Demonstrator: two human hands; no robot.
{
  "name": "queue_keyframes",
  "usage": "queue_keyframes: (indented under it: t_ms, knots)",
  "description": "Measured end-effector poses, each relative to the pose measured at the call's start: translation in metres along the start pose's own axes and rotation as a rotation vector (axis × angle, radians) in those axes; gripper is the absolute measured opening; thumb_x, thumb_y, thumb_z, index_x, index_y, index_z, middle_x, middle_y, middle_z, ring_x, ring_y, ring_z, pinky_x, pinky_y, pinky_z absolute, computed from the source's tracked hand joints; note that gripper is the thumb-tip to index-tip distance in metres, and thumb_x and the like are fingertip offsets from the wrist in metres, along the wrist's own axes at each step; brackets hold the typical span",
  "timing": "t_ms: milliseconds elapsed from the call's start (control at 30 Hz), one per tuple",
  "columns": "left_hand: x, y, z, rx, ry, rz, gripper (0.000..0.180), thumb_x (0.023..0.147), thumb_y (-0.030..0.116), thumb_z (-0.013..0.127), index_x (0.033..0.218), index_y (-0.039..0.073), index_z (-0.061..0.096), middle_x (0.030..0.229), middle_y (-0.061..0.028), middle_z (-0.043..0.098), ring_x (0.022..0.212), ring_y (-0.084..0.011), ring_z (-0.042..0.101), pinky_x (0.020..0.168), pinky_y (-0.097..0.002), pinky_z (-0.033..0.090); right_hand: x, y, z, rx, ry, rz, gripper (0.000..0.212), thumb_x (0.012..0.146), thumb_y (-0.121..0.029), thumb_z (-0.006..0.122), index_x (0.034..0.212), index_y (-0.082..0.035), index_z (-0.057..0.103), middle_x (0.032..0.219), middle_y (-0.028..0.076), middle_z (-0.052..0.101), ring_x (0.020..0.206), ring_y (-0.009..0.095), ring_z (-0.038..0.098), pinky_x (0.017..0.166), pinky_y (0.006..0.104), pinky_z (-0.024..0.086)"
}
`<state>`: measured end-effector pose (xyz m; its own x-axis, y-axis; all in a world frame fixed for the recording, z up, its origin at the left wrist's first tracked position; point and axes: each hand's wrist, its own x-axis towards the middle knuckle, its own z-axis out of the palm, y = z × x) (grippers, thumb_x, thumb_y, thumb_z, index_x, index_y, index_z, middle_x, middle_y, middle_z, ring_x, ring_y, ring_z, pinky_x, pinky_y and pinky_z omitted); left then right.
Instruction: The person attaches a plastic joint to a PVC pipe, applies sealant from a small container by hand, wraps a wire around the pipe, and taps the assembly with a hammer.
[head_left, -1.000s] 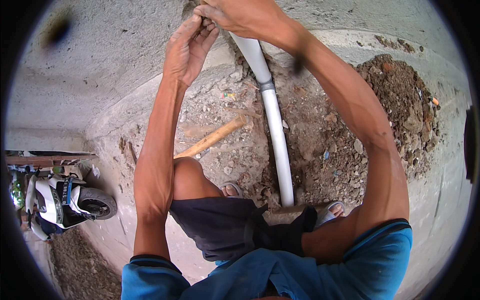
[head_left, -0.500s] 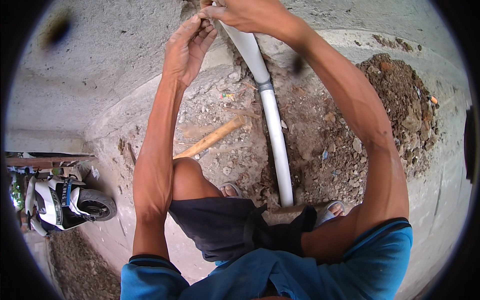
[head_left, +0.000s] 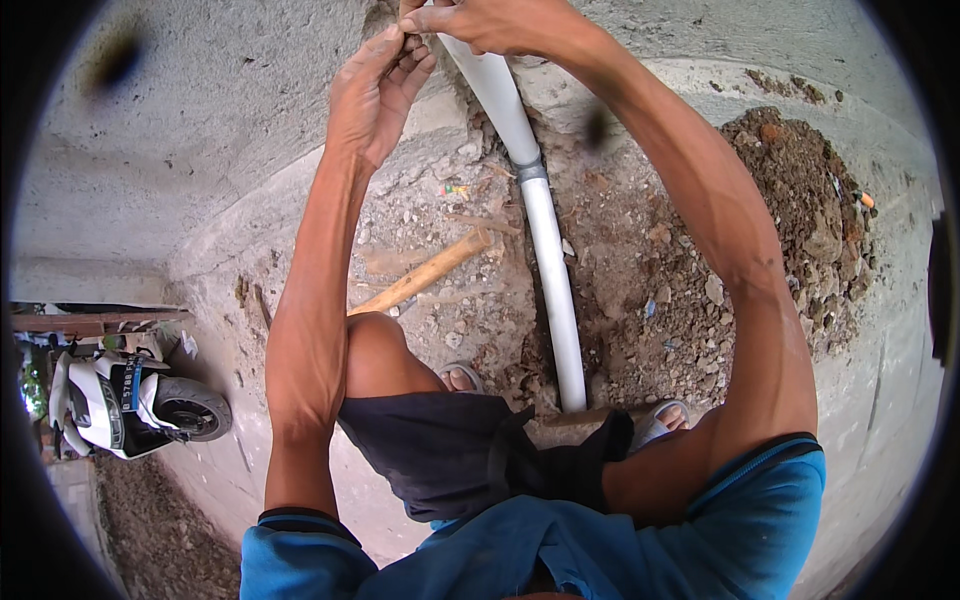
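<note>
Both hands are raised together at the top edge of the head view, against the rough concrete wall (head_left: 230, 120). My left hand (head_left: 378, 98) has thumb and forefinger pinched, with its other fingers curled. Its fingertips meet those of my right hand (head_left: 490, 24), which is also closed in a pinch and partly cut off by the picture's edge. Whatever lies between the fingertips is too small to make out. Just beside and below the hands, a white pipe (head_left: 497, 105) slants down from the wall. A grey collar (head_left: 531, 172) joins it to a thinner white pipe (head_left: 555, 290) lying in a narrow trench.
A wooden handle (head_left: 425, 270) lies on the gravelly ground left of the trench. To the right rises a heap of dug soil (head_left: 800, 210). My sandalled feet straddle the trench's near end. A white motorcycle (head_left: 110, 405) stands at the far left.
My right hand has shifted very slightly, its curled fingers now showing a little lower over the pipe. The left hand stays nearly in place, fingertips still meeting.
</note>
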<state>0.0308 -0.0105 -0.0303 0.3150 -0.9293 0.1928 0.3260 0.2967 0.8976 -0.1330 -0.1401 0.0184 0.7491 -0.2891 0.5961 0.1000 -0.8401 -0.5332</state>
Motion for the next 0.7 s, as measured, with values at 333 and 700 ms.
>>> queue_keyframes:
  t_ms: [333, 700]
  knots:
    - [0.000, 0.005, 0.002, 0.020, 0.026, 0.041, 0.022, 0.102, 0.016, 0.061, 0.115, -0.002, 0.062, 0.103, -0.0086, 0.065, 0.098, -0.0176, 0.065, 0.097, -0.0346, 0.058, -0.005, -0.024, -0.003, -0.008, 0.070, 0.094, 0.033, 0.095, -0.034, 0.065, 0.091, -0.001, 0.068, 0.079, 0.022, 0.069, 0.076, 0.037, 0.069, 0.067, 0.0464, 0.052]
    - [0.002, 0.005, 0.009, 0.068, 0.061, 0.046, 0.022, 0.103, 0.016, 0.060, 0.115, -0.002, 0.062, 0.104, -0.0090, 0.065, 0.098, -0.0176, 0.064, 0.097, -0.0339, 0.058, 0.000, -0.010, 0.009, -0.112, 0.134, 0.058, 0.034, 0.095, -0.034, 0.066, 0.090, 0.000, 0.067, 0.074, 0.020, 0.068, 0.071, 0.034, 0.068, 0.065, 0.0448, 0.051]
